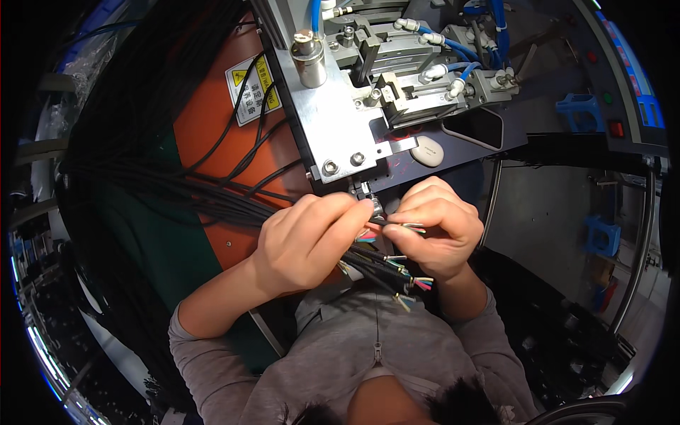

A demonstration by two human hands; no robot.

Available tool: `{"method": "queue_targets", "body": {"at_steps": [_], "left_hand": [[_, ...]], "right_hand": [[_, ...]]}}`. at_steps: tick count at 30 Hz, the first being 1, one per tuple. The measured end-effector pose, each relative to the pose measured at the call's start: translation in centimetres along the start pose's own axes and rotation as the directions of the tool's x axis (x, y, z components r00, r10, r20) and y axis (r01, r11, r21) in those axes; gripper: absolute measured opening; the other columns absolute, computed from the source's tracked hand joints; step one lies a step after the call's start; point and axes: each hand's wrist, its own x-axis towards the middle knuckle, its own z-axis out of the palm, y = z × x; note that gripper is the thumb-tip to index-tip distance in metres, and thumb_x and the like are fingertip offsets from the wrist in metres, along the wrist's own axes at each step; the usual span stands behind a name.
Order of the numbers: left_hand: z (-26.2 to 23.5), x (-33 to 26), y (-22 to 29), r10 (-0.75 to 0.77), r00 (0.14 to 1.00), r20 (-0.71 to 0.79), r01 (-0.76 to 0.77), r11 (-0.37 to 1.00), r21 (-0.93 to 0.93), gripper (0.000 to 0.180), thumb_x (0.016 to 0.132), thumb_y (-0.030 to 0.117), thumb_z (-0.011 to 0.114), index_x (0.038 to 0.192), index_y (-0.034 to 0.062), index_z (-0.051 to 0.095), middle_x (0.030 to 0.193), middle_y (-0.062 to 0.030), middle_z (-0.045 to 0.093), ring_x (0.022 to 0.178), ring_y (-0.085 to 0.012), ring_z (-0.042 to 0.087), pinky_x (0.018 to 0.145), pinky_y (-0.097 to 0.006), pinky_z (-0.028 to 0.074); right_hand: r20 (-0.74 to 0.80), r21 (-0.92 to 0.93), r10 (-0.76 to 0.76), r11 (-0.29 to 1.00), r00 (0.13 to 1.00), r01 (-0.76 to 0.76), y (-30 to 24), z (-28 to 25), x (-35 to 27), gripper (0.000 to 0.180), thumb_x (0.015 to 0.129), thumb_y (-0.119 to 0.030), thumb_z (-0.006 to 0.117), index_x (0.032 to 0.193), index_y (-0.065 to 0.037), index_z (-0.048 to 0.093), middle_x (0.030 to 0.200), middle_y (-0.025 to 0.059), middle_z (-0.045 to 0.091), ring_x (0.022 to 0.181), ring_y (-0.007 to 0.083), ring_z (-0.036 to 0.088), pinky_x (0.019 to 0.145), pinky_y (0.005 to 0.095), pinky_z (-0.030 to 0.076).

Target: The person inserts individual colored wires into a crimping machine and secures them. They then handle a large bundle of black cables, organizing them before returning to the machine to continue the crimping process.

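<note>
Close together in front of a metal machine, my two hands work on one black multi-core cable. My left hand (306, 239) is closed with thumb and fingers on the cable. On the other side, my right hand (440, 225) pinches the same cable near its stripped end, where thin coloured wires (415, 227) poke out past the fingertips. Below both hands hang several more black cables (379, 265), their ends fanned into coloured wires (422, 283). A small metal part (374, 205) of the machine sits just beyond my fingertips, partly hidden by them.
A thick bundle of black cables (177, 185) runs in from the left across an orange panel (205, 127) and a green surface (191, 276). The machine's metal plate (333, 131) carries bolts and pneumatic cylinders with blue tubes (464, 53). Nearby lie a white oval case (427, 151) and a phone (478, 129).
</note>
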Motion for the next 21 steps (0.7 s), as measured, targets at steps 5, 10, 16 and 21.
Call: {"method": "queue_targets", "body": {"at_steps": [5, 10, 16, 21], "left_hand": [[0.3, 0.1, 0.1, 0.006, 0.998, -0.063, -0.005, 1.0, 0.023, 0.027, 0.071, 0.007, 0.071, 0.095, -0.0025, 0.066, 0.075, -0.0064, 0.059, 0.059, -0.0155, 0.059, 0.046, -0.025, 0.045], [0.1, 0.3, 0.2, 0.003, 0.996, -0.091, -0.001, 1.0, 0.027, 0.026, 0.073, 0.01, 0.072, 0.095, -0.0015, 0.066, 0.077, -0.0063, 0.06, 0.058, -0.0154, 0.058, 0.046, -0.026, 0.045], [0.6, 0.0, 0.3, -0.037, 0.998, -0.043, 0.038, 0.999, 0.026, 0.026, 0.071, 0.009, 0.069, 0.095, -0.0005, 0.066, 0.079, -0.0045, 0.058, 0.058, -0.0138, 0.056, 0.044, -0.024, 0.042], [0.6, -0.1, 0.5, -0.042, 0.999, -0.024, 0.044, 0.996, 0.082, 0.027, 0.067, 0.009, 0.064, 0.093, 0.0007, 0.066, 0.079, -0.0037, 0.055, 0.058, -0.0126, 0.054, 0.043, -0.024, 0.04]], "right_hand": [[-0.204, 0.386, 0.028, 0.921, 0.979, 0.054, 0.7, 2.3, -0.2, 0.032, 0.071, 0.002, 0.078, 0.097, 0.004, 0.061, 0.087, 0.0145, 0.068, 0.08, 0.0194, 0.064, 0.071, 0.0301, 0.052], [-0.058, 0.244, -0.007, 0.97, 0.998, 0.021, 1.3, 1.5, 0.3, 0.022, 0.073, -0.004, 0.077, 0.09, 0.002, 0.066, 0.085, 0.0129, 0.068, 0.078, 0.0221, 0.064, 0.074, 0.0305, 0.051], [-0.074, 0.475, 0.305, 0.848, 0.949, -0.236, 0.8, 1.8, 0.6, 0.012, 0.072, 0.004, 0.075, 0.081, 0.002, 0.067, 0.083, 0.0105, 0.066, 0.079, 0.0171, 0.062, 0.073, 0.0274, 0.048], [0.011, 0.437, 0.306, 0.855, 0.952, -0.28, 0.8, 1.3, 0.7, 0.011, 0.073, 0.006, 0.073, 0.082, 0.003, 0.066, 0.086, 0.0102, 0.064, 0.081, 0.0156, 0.061, 0.073, 0.027, 0.048]]}}
